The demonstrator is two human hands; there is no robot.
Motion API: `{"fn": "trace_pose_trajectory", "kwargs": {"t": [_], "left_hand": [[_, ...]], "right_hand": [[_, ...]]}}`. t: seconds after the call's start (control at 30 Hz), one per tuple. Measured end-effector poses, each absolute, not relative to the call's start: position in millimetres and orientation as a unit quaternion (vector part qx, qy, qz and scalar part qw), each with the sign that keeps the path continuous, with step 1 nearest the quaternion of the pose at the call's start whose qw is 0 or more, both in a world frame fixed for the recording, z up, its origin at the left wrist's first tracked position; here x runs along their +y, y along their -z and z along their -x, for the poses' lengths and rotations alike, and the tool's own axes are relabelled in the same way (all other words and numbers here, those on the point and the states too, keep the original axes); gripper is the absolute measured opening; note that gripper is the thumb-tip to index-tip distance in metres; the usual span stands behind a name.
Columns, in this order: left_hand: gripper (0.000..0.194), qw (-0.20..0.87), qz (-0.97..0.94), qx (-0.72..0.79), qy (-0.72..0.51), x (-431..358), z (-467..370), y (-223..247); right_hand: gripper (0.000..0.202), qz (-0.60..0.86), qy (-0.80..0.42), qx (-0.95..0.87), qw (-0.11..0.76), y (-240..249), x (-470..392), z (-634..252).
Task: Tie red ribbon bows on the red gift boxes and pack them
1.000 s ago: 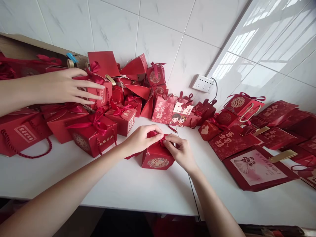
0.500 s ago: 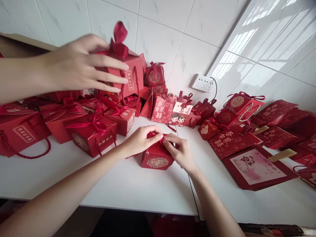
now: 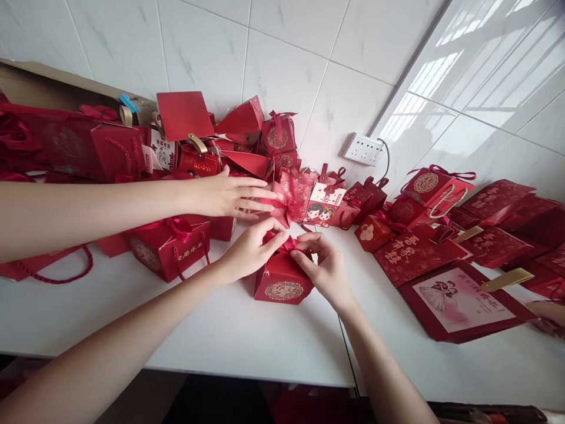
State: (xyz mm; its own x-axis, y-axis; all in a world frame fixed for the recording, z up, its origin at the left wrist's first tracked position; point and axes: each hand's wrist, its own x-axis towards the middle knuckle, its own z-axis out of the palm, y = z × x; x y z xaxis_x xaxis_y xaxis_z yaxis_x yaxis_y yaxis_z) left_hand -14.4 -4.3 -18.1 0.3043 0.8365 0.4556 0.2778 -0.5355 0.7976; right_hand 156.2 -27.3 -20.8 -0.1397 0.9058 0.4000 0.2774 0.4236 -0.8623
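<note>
Pinched fingers of my left hand (image 3: pixel 253 250) are closed on the red satin ribbon (image 3: pixel 289 244) over a small red gift box (image 3: pixel 282 288). From the right, my right hand (image 3: pixel 324 268) grips the same ribbon, thumb and fingers together. The box stands on the white table with a gold round emblem on its front. Just behind my hands, a co-worker's hand (image 3: pixel 241 197) reaches in from the left with fingers outstretched, close to a blurred red ribbon bow (image 3: pixel 286 203).
Red boxes (image 3: pixel 165 250) with bows and cord handles crowd the left. More red boxes and bags (image 3: pixel 415 253) are spread along the right. A white power strip (image 3: pixel 362 148) is on the tiled wall. Part of another hand (image 3: pixel 549 315) shows at the right edge.
The co-worker's hand, which was holding up a red box at the upper left, has come down and right behind my hands. My own hands stay on the ribbon, with only slight finger movement.
</note>
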Motion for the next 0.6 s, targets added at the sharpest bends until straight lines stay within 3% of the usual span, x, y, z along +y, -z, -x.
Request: {"fn": "trace_pose_trajectory", "kwargs": {"t": [0.2, 0.33, 0.6], "left_hand": [[0.023, 0.306, -0.748, 0.368, -0.459, -3, 18, 15], [0.025, 0.298, -0.784, 0.377, -0.395, -1, 31, 8], [0.018, 0.147, -0.857, 0.406, -0.28, -15, 37, -18]], "right_hand": [[0.019, 0.433, -0.404, -0.653, 0.472, 19, -21, -161], [0.023, 0.432, -0.445, -0.61, 0.493, 17, -20, -162], [0.016, 0.427, -0.426, -0.606, 0.519, 20, -21, -153]]}}
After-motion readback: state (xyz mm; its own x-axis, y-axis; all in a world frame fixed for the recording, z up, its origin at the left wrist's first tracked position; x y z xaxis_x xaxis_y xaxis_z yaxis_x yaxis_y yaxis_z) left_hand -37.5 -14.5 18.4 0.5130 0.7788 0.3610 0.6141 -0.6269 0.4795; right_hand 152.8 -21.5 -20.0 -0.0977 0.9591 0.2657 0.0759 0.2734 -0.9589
